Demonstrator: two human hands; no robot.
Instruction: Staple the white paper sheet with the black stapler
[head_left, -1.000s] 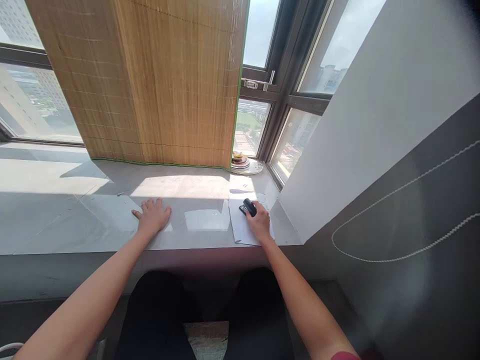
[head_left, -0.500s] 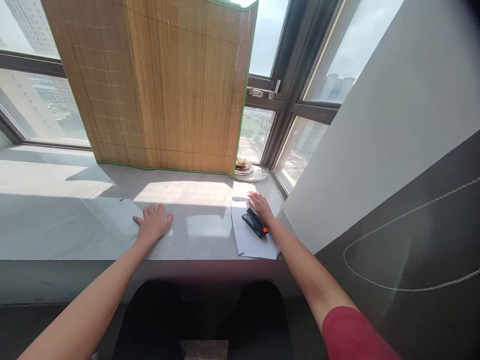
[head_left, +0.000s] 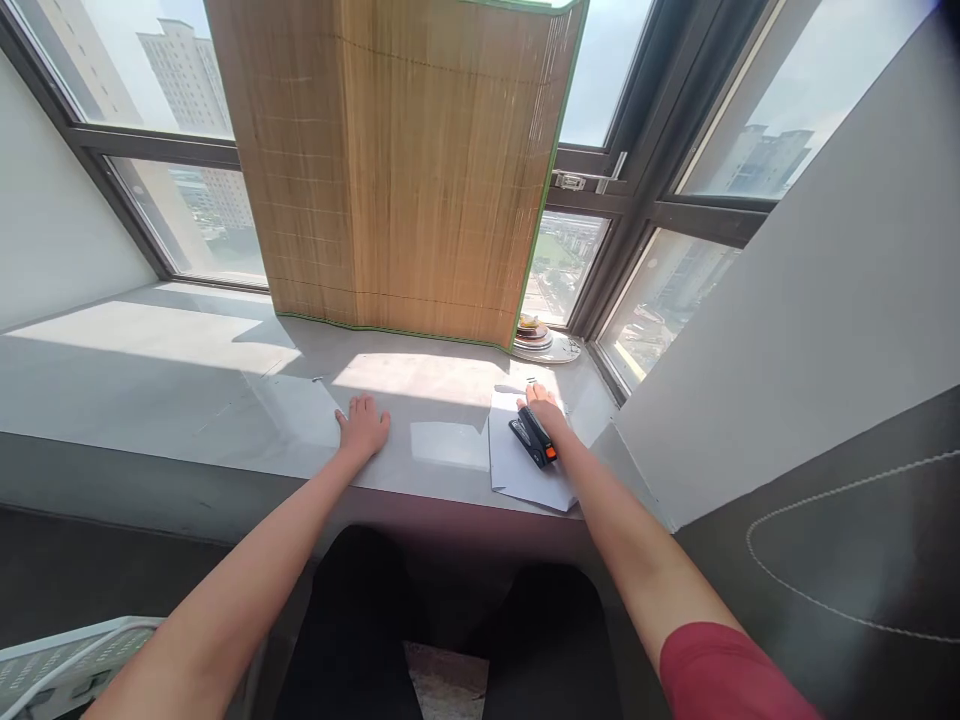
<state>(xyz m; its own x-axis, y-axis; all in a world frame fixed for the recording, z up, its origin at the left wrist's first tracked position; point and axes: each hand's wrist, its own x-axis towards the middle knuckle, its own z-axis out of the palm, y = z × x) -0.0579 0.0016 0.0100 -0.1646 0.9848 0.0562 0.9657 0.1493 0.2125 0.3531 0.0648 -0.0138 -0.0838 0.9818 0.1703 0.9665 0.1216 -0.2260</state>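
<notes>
My left hand [head_left: 364, 428] lies flat on the pale window sill [head_left: 409, 400], palm down with fingers spread and nothing in it. My right hand [head_left: 545, 408] reaches over the far part of some white paper sheets [head_left: 517, 475], its fingers stretched forward. A tiny dark piece [head_left: 531, 380] shows just beyond its fingertips, too small to name. On the sheets rests a black stapler [head_left: 534, 437] with an orange end, tilted diagonally, right beside my right hand and wrist. My right forearm covers the right edge of the paper.
A bamboo mat [head_left: 420, 180] with green edging stands against the windows. Stacked plates [head_left: 534, 338] sit in the far right corner. A white wall [head_left: 787, 280] closes off the right, with a hanging bead cord [head_left: 750, 540]. A white plastic basket [head_left: 75, 650] is at lower left.
My view has turned left, so everything appears further right, and the basket has come into view. Both hands keep nearly the same places on the sill and paper.
</notes>
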